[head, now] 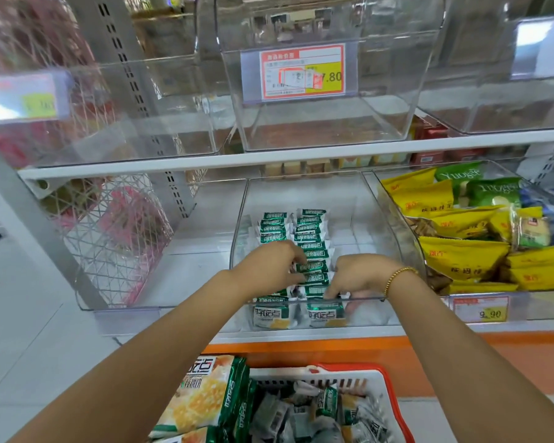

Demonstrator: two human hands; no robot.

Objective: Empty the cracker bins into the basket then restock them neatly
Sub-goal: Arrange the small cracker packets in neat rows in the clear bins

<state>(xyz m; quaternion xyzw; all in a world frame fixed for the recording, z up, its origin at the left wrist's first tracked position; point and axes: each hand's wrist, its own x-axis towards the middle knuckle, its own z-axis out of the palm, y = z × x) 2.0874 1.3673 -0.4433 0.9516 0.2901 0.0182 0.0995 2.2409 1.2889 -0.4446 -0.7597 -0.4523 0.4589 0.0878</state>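
Observation:
A clear bin point(359, 199) on the lower shelf holds two neat rows of small green-and-white cracker packs point(311, 238) standing on edge. Both my hands reach into its front part. My left hand point(269, 266) curls its fingers round the packs near the front of the rows. My right hand point(354, 276), with a gold bracelet, pinches a pack at the front of the right row. Below, a white basket with a red rim point(387, 388) holds several loose cracker packs point(304, 417) and large green cracker bags point(205, 398).
On the upper shelf stand three empty clear bins, the middle one point(327, 123) bearing a red price tag. To the right is a bin of yellow and green snack bags point(461, 225). At the left, another empty clear bin point(125, 244) stands in front of a wire mesh rack.

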